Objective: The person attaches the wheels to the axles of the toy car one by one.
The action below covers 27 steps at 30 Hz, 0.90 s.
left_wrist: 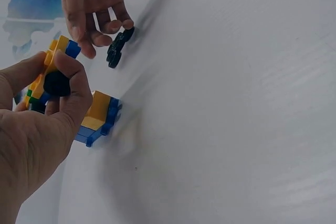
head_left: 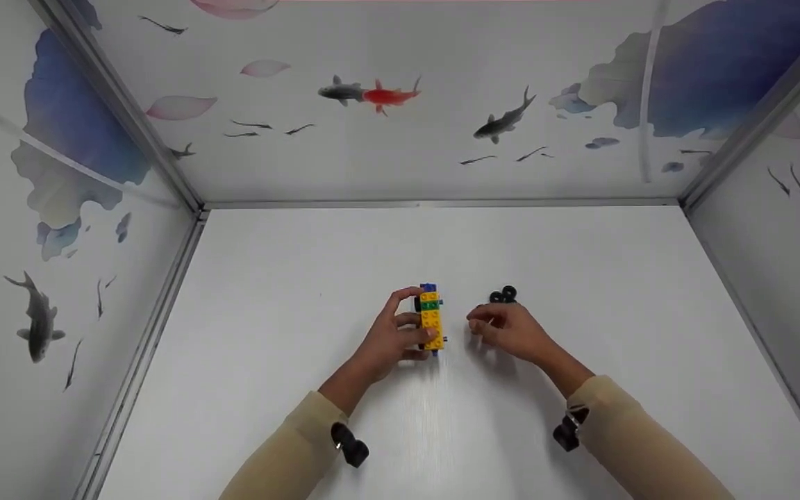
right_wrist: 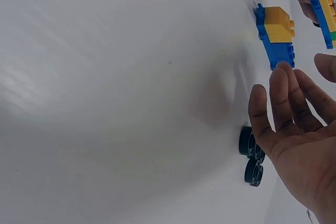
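My left hand grips a toy brick car between thumb and fingers. The car is a long block of yellow studded bricks with a green band and blue below. Short blue pegs stick out of its right side; a black wheel sits on the side nearest my left palm. Across a small gap, my right hand hovers with loosely bent fingers and nothing in them. Several black wheels lie just beyond it. Both wrist views show a second yellow-and-blue brick piece on the table, hidden in the head view.
A white tabletop spreads under both hands. White panels printed with fish and blue patches, such as the back wall, close it in at the back and sides, with metal rails along the edges.
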### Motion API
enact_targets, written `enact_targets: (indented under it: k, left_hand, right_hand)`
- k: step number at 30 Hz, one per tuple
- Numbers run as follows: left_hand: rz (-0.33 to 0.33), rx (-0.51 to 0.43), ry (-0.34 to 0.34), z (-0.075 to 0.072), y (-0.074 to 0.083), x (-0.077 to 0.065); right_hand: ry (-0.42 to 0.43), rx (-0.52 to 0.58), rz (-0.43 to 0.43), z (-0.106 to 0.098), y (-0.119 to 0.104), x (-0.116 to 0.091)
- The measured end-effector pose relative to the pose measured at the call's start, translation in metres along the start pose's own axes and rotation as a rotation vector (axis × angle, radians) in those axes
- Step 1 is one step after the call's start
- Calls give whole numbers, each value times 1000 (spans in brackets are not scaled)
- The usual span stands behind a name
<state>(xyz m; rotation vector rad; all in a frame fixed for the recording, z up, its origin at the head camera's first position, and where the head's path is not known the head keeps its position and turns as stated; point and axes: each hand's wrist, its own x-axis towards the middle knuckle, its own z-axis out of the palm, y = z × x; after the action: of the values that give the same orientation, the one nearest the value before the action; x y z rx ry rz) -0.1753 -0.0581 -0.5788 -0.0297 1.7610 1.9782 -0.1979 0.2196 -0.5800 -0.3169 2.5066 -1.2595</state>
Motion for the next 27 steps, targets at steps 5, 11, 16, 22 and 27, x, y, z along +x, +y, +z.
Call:
enact_targets:
  k: [5,11,16,22,27]
  left_hand:
    - [-4,-4,10,0,-1,1]
    - [-12,-24,21,1,-2,2]
    - [-9,-37,19,-1,-3,2]
    - [-5,-30,19,-4,-5,1]
    - [-16,-32,24,-5,-5,1]
  right_hand:
    - [42,-5,19,-5,7,-1]
    - [78,-36,2,-12,16,-2]
    - [139,-64,-38,-21,26,-5]
    - [191,-60,-54,-31,37,-6]
    - [218,-80,-52,-35,44,-7]
